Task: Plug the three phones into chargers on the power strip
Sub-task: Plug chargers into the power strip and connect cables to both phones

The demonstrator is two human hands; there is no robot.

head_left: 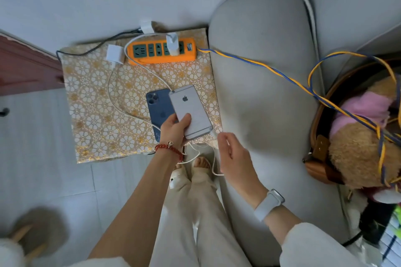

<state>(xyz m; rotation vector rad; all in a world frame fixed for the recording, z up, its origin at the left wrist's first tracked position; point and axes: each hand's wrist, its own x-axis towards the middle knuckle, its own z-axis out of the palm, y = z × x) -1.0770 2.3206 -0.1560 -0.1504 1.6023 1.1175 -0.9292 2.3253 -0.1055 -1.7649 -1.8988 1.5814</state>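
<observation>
Beside a grey sofa, a patterned mat (95, 119) on the floor carries an orange strip (162, 50) at its far edge, with one charger (173, 43) plugged in and another (115, 54) lying loose just left of it. Near the right edge, the left hand (173, 130) grips a silver phone (191, 110) over a blue phone (158, 110). The right hand (232, 154) pinches a cable end (213, 133) at the silver phone's near corner. Seemingly one charger is in; a third phone isn't visible.
</observation>
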